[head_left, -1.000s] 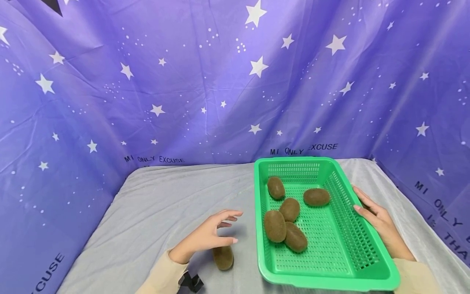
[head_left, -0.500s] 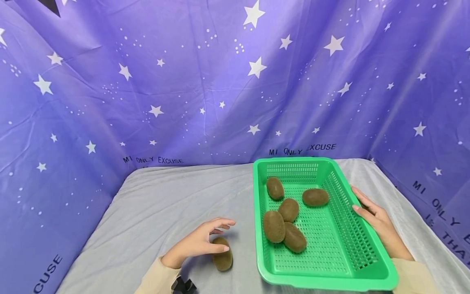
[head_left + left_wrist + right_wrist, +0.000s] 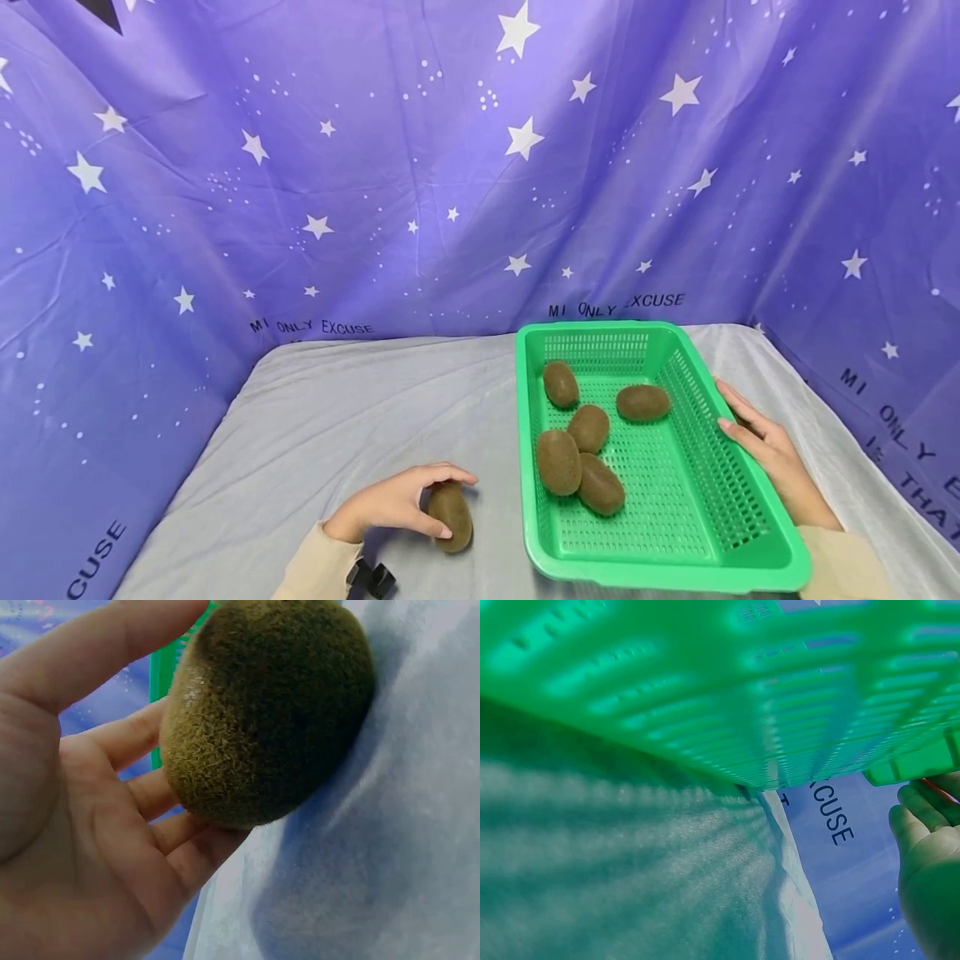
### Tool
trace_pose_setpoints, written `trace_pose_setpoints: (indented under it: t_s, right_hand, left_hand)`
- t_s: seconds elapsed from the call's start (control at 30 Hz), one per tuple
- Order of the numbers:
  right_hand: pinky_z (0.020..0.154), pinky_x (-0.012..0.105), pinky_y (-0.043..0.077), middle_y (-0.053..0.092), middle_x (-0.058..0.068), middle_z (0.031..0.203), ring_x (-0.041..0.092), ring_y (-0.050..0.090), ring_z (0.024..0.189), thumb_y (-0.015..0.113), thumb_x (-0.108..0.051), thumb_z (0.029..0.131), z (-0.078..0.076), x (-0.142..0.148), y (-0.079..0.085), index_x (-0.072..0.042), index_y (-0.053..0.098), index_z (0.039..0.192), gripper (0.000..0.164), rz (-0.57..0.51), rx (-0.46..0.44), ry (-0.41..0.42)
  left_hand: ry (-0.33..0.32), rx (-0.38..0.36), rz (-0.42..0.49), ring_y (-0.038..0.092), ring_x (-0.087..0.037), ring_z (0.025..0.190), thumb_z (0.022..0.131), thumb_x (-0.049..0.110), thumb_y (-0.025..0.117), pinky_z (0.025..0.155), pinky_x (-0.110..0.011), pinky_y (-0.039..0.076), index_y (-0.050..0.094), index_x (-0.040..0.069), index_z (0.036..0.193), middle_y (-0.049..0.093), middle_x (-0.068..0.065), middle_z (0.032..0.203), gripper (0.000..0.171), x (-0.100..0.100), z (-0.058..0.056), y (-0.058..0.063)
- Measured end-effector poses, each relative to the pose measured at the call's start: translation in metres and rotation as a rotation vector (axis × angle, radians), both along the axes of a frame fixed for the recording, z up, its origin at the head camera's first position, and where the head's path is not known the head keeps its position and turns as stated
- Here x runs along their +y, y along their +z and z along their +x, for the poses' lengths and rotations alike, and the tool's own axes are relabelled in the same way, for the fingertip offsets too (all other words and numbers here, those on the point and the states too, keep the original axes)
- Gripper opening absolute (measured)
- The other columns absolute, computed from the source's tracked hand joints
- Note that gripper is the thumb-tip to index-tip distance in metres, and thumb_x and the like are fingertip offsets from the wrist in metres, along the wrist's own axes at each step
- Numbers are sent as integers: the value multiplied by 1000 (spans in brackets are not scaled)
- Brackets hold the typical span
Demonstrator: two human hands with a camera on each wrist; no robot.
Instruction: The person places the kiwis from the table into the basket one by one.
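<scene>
My left hand (image 3: 397,502) is round a brown fuzzy kiwi (image 3: 452,517) on the cloth left of the basket, thumb on the near side and fingers on the far side. Close up in the left wrist view, the kiwi (image 3: 270,712) sits against the curved fingers (image 3: 154,791). A green perforated plastic basket (image 3: 528,500) stands to the right with several kiwis (image 3: 559,462) inside, mostly along its left half. My right hand (image 3: 776,458) holds the basket's right rim, thumb at the top edge. In the right wrist view, its fingers (image 3: 922,814) are under the rim.
A grey cloth (image 3: 337,417) covers the table. A purple curtain with white stars (image 3: 390,167) closes off the back and both sides. A black device (image 3: 371,577) is on the left wrist.
My left hand has come down and back toward the body onto the kiwi, its fingers closing round it. The right hand and basket have stayed in place.
</scene>
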State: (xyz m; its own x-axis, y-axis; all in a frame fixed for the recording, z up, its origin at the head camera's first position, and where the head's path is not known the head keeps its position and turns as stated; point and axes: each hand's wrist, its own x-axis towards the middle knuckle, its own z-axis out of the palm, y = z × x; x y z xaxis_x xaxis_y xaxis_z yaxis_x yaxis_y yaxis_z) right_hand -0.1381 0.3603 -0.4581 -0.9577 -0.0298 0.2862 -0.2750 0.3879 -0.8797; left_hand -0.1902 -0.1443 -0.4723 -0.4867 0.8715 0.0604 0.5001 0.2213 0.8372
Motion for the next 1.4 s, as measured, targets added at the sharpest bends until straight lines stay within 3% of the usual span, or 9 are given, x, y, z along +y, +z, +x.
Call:
trace_pose_setpoints:
  t_s: [0.23,0.37,0.6,0.8,1.07,1.3,1.4]
  right_hand:
    - [89,3,35,21,-10,155,-16,32,124,43,-7,100,2,-1,-2,-5,23,149,53,-78,-8,18]
    - [89,4,37,21,-9,155,-16,35,122,42,-6,100,3,-2,-3,-4,22,149,53,-118,-15,40]
    - [93,2,29,21,-12,155,-14,23,130,42,-7,100,0,0,0,-6,21,150,53,0,11,1]
    - [93,2,29,21,-13,154,-14,23,130,42,-7,100,0,-1,0,-6,21,150,54,-11,6,4]
    - [91,2,31,20,-12,155,-15,24,129,42,-9,101,0,-1,2,-8,21,150,54,4,-5,6]
    - [89,4,36,22,-8,155,-15,34,124,43,-6,100,-1,-1,1,-6,23,149,53,-104,-12,36]
    - [90,3,32,23,-12,154,-16,29,126,43,-5,99,0,0,0,-4,23,149,54,-34,13,16]
  left_hand:
    - [-31,-55,29,51,-25,119,79,17,76,102,-24,37,50,5,134,53,-14,132,62,-3,-3,-6]
    - [-43,-116,34,52,-16,117,77,15,77,101,-24,38,49,5,134,53,-16,132,64,-7,-5,-9]
    - [-73,-217,38,53,-14,115,77,11,77,100,-23,39,49,2,133,53,-18,131,64,-10,-10,-13]
    - [-81,-283,30,57,-9,104,77,10,77,92,-24,45,54,2,126,58,-17,121,54,-10,-9,-13]
    - [-85,-286,45,57,-9,100,76,8,78,90,-25,46,57,1,118,62,-11,114,47,-10,-9,-11]
    - [-78,-296,49,58,-10,97,75,9,78,88,-26,48,59,3,114,63,-4,110,44,-10,-11,-13]
    - [-75,-295,35,58,-10,96,75,11,79,88,-26,48,59,4,114,63,-1,109,45,-10,-11,-14]
